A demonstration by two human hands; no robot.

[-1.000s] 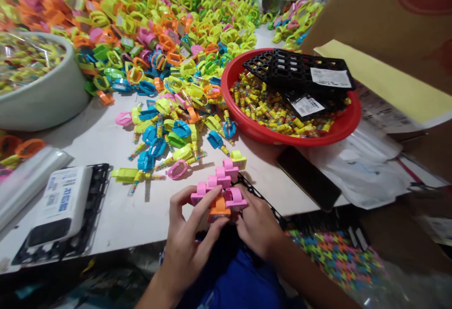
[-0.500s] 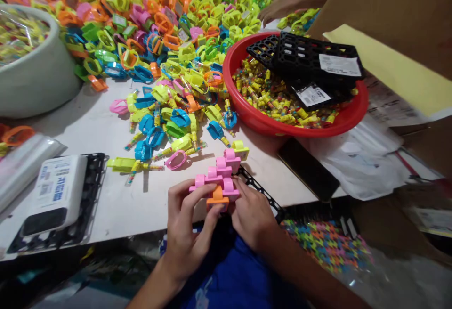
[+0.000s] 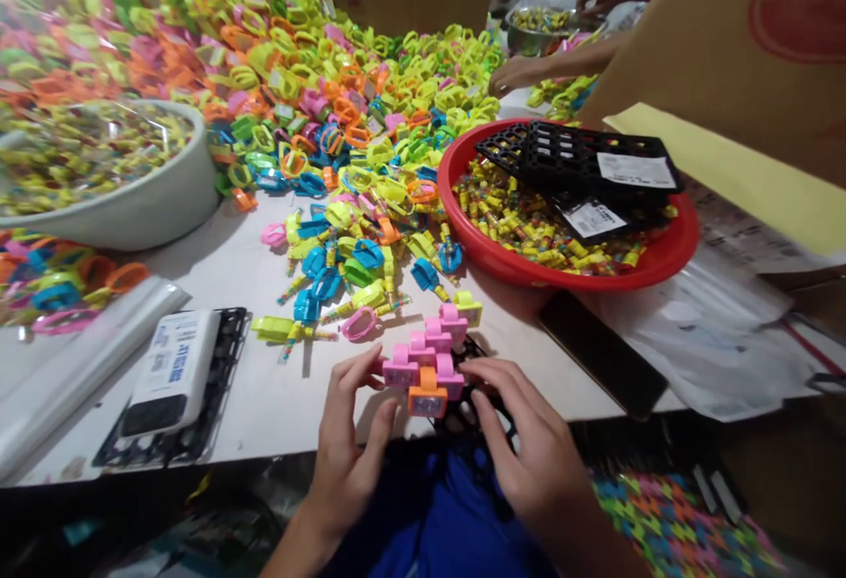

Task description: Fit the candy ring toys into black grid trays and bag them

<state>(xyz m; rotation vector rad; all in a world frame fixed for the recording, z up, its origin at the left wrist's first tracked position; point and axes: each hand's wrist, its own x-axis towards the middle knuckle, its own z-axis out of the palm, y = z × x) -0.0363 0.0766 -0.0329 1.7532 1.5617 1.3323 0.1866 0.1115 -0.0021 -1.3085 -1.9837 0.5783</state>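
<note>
Several toy watches sit close together in a black lattice tray (image 3: pixel 471 353) at the table's front edge: pink watches (image 3: pixel 423 349), a yellow one (image 3: pixel 468 307) at the far end and an orange watch (image 3: pixel 428 395) nearest me. My left hand (image 3: pixel 353 437) is beside their left side, thumb and fingers apart, its fingertips close to the leftmost pink watch. On the other side, my right hand (image 3: pixel 522 428) has its thumb and fingers spread by the tray; whether its fingertips touch it I cannot tell. Neither hand grips anything. Much of the tray is hidden under the watches.
Loose watches and candy tubes (image 3: pixel 344 261) lie ahead, before a large pile (image 3: pixel 297 93). A red basin (image 3: pixel 568 274) holds yellow tubes and black trays; a grey basin (image 3: pixel 159 208) is left. A phone (image 3: pixel 601 353) lies right. Another person's hand (image 3: pixel 515 76) is at the back.
The view has shifted, showing more of the left and back. Both hands have loosened and spread away from the watches, leaving the orange one uncovered.
</note>
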